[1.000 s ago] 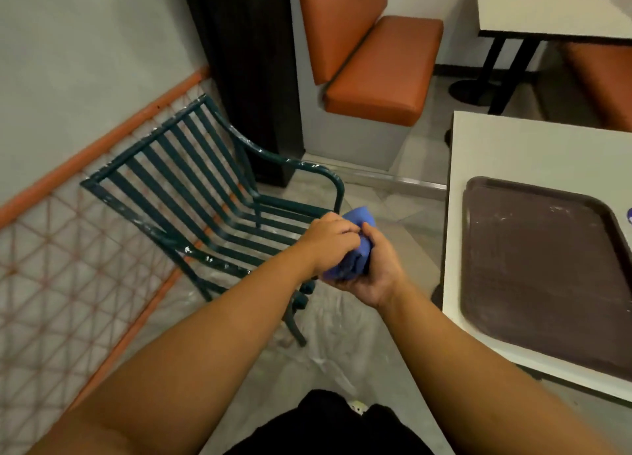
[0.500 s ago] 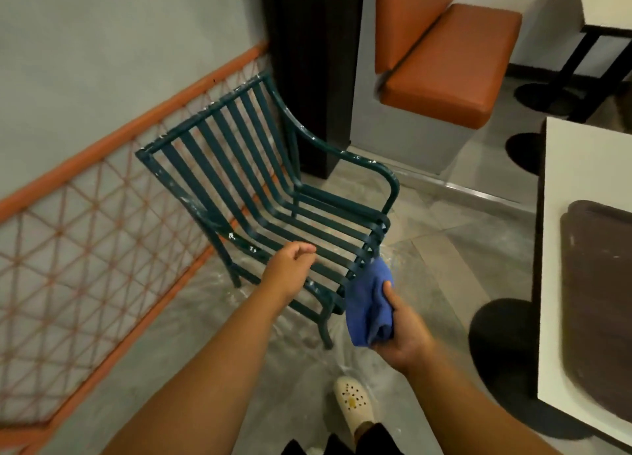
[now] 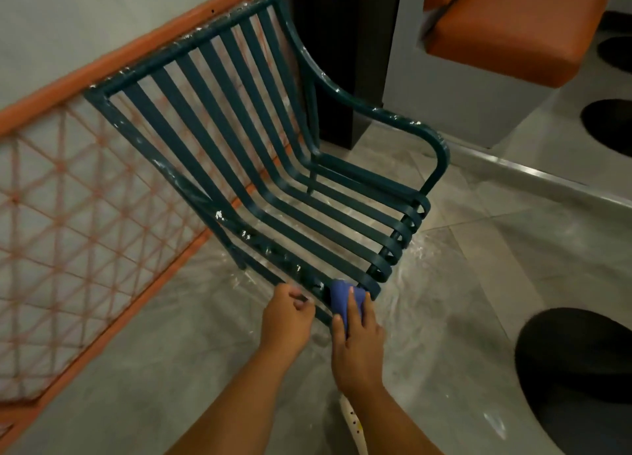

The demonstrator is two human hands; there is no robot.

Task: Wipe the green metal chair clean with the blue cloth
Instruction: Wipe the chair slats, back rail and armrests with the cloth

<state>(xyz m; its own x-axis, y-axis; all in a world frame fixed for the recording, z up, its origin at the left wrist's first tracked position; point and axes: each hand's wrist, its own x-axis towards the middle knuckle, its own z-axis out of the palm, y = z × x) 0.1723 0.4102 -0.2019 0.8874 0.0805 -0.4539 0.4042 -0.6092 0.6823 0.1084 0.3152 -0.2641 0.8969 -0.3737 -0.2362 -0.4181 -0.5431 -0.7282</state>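
Where right hand (image 3: 355,335) presses, blue cloth (image 3: 343,299) meets chair (image 3: 273,181).

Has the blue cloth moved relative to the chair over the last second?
Yes. The blue cloth, gripped by the right hand, went from in front of the green chair onto its near front seat corner.

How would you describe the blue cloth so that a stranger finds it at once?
Find the green slatted chair beside the orange lattice rail. At its near front corner, the right hand presses the blue cloth against the frame. It is the only blue thing here.
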